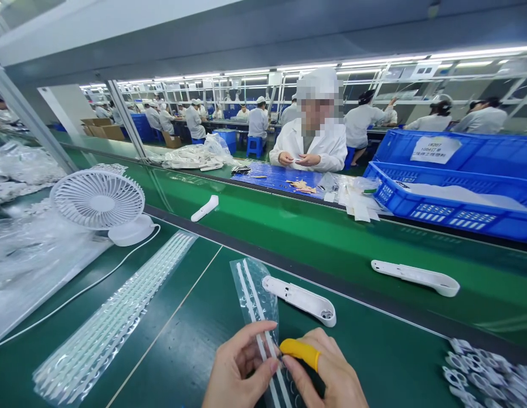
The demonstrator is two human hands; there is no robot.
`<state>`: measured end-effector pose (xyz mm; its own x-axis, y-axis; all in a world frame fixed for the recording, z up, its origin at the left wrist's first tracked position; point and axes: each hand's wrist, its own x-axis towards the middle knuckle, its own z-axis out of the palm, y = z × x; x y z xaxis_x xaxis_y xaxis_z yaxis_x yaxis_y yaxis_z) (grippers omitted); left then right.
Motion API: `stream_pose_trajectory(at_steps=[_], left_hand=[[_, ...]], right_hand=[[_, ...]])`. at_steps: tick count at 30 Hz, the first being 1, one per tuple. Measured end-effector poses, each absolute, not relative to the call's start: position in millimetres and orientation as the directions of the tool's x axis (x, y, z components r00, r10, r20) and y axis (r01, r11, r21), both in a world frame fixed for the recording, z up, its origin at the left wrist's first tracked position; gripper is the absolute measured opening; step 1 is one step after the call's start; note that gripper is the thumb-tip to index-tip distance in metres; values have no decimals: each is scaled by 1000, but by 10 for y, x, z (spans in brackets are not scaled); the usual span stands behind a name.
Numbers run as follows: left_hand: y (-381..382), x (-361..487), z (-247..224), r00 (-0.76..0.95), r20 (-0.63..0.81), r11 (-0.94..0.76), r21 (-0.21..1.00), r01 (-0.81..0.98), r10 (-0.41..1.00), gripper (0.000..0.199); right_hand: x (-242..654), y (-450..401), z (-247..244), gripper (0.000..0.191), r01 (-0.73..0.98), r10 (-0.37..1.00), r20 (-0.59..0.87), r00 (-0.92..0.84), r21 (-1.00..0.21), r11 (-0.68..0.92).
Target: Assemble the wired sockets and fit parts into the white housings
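A clear plastic sheet with two white strips along it (251, 292) stands up from the bench in my left hand (242, 365), thumb and fingers closed on its edges. My right hand (331, 371) is pinched close beside the sheet, a yellow finger cot (301, 352) on one finger. Something small and dark is at its fingertips, too little of it showing to name. More dark material shows under the fingers, with round outlines on the lower sheet. Just beyond, a white elongated plastic housing (304, 300) lies on the bench, its far end partly behind the sheet.
Bundled clear-wrapped strips (119, 317) lie left, near a white fan (102, 201) and its cable. Grey ring-shaped parts (480, 371) sit at the right. More white housings (416, 276) rest on the green conveyor (331, 243). Across it are a co-worker (310, 141) and a blue crate (454, 198).
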<state>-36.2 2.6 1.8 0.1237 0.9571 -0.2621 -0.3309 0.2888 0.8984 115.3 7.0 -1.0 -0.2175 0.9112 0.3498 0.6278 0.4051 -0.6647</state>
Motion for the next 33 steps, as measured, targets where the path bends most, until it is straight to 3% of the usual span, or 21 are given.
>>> stream_pose_trajectory(at_steps=[5, 9, 11, 14, 16, 18, 20, 24, 30, 33], left_hand=[[12, -387, -42, 150, -222, 254, 936, -243, 963, 33], [14, -379, -23, 142, -186, 203, 972, -119, 972, 27], [29, -390, 8, 117, -150, 156, 987, -43, 982, 25], [62, -438, 45, 44, -159, 158, 987, 29, 986, 22], [86, -482, 43, 24, -198, 196, 977, 79, 980, 23], [109, -523, 20, 24, -222, 217, 968, 128, 975, 24], [128, -552, -6, 26, -241, 234, 958, 167, 970, 25], [138, -556, -5, -2, -282, 278, 942, 187, 959, 32], [101, -479, 16, 56, -397, 400, 913, -74, 916, 59], [86, -453, -4, 120, -305, 318, 942, -108, 945, 44]], right_hand=[[1134, 111, -27, 18, 584, 953, 197, -228, -756, 296], [1193, 177, 36, 20, 597, 953, 149, -264, -751, 283], [1259, 237, 71, 19, 641, 938, 210, -274, -687, 341], [1363, 356, 83, 19, 782, 897, 352, -267, -466, 415], [1419, 433, 55, 19, 861, 894, 359, -267, -329, 389], [1473, 491, 9, 21, 891, 911, 303, -281, -269, 364], [1540, 520, -36, 19, 884, 915, 263, -306, -277, 376], [1711, 474, -76, 22, 804, 896, 296, -331, -408, 432], [1872, 240, -22, 17, 735, 875, 255, -411, -476, 483], [1875, 150, -11, 16, 710, 881, 164, -444, -535, 458]])
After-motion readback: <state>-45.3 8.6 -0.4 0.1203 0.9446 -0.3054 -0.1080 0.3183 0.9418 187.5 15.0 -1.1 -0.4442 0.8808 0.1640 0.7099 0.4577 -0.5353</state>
